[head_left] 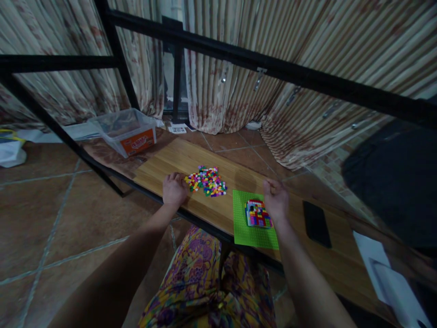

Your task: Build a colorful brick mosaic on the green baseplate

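- Bricks (206,181), small and many-coloured, are seen in the head view as a loose pile on the wooden bench (177,159), near its front edge and between the two hands.
- The left hand (174,188) is laid on the bench touching the pile's left edge; its fingers are curled down and drawn together, and whether a brick is pinched under them cannot be told.
- The right hand (276,199) is held at the upper right corner of the brick build (258,213), its fingers bunched loosely above it; whether anything is held between them cannot be told either.
- The build is set on a green baseplate (254,228), which lies flat just right of the pile, with its near edge overhanging the bench front.
- Each brick is judged light, stiff and smooth, easily scattered; it is best taken by its two side faces between thumb and forefinger.
- The pile has no single heading; its spread runs roughly along the bench, left to right.
- The build is roughly square, so no long axis is marked, and its studs face upward.
- Farther off, a clear plastic box (127,132) stands at the bench's left end, and a dark phone (316,223) lies right of the baseplate.
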`<move>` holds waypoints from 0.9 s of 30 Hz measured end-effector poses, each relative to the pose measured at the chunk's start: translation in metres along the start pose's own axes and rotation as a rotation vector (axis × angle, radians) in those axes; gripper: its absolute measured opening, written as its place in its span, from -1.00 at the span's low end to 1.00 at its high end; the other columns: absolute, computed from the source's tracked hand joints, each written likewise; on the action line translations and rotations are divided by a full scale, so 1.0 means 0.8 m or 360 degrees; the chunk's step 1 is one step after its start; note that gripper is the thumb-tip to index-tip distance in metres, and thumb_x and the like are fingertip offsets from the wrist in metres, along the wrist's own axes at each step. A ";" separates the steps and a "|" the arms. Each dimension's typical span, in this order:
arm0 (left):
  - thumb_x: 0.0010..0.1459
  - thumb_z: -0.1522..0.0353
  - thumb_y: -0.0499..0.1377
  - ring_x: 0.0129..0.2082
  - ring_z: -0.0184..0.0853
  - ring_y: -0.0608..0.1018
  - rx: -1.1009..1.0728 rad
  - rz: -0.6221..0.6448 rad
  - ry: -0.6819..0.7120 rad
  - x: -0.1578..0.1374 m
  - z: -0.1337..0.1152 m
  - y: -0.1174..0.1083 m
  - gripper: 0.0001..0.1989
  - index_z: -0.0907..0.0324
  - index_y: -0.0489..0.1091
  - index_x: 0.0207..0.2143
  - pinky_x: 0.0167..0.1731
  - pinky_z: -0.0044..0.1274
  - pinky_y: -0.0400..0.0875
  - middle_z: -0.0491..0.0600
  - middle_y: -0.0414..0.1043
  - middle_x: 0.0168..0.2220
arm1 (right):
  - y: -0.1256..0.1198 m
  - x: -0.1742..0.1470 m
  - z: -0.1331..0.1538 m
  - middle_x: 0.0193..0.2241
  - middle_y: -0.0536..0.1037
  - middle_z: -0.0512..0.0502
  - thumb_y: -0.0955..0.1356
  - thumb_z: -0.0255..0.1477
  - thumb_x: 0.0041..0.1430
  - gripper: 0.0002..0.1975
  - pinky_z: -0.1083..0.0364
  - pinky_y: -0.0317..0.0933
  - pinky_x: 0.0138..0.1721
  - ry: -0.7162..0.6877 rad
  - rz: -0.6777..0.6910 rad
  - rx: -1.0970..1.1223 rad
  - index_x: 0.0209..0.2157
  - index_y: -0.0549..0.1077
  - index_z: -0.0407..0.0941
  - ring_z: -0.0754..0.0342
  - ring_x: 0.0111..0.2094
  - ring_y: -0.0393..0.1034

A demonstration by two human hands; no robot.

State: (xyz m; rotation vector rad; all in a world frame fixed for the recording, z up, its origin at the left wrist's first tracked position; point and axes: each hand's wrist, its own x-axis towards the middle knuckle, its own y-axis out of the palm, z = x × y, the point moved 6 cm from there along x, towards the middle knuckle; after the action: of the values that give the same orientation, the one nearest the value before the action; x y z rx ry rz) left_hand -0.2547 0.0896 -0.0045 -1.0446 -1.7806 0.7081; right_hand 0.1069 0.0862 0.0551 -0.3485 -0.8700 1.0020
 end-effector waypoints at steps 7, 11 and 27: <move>0.16 0.44 -0.01 -0.12 -0.11 0.44 -0.0005 0.0012 -0.0025 -0.003 -0.001 -0.001 -0.69 0.24 0.50 -0.17 -0.05 -0.33 0.34 0.11 0.49 -0.14 | 0.047 -0.002 -0.006 -0.29 0.55 -0.29 0.21 -0.15 0.22 -0.59 -0.04 0.18 -0.07 -0.0124 0.0254 -0.0322 -0.31 0.52 -0.16 -0.11 -0.16 0.38; 0.16 0.45 -0.01 -0.13 -0.12 0.45 0.0001 0.0024 -0.0040 -0.004 -0.001 0.000 -0.69 0.23 0.50 -0.17 -0.04 -0.34 0.34 0.09 0.49 -0.14 | 0.049 -0.004 -0.013 -0.31 0.55 -0.29 0.18 -0.16 0.26 -0.56 -0.03 0.18 -0.13 -0.0155 0.0286 -0.0412 -0.29 0.53 -0.18 -0.11 -0.21 0.39; 0.16 0.46 0.00 -0.14 -0.14 0.45 -0.0006 0.0076 -0.0061 -0.006 -0.003 -0.002 -0.71 0.21 0.49 -0.17 -0.05 -0.33 0.34 0.10 0.49 -0.16 | 0.136 -0.112 0.147 -0.11 0.50 -0.12 0.25 -0.40 0.26 -0.76 0.00 0.12 -0.01 -0.0764 0.0668 -0.0138 -0.15 0.52 -0.07 -0.03 -0.07 0.29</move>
State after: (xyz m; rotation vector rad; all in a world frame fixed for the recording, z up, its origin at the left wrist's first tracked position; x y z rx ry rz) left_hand -0.2521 0.0846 -0.0045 -1.0861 -1.7951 0.7588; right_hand -0.0702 0.0523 0.0187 -0.3792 -1.3093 1.4743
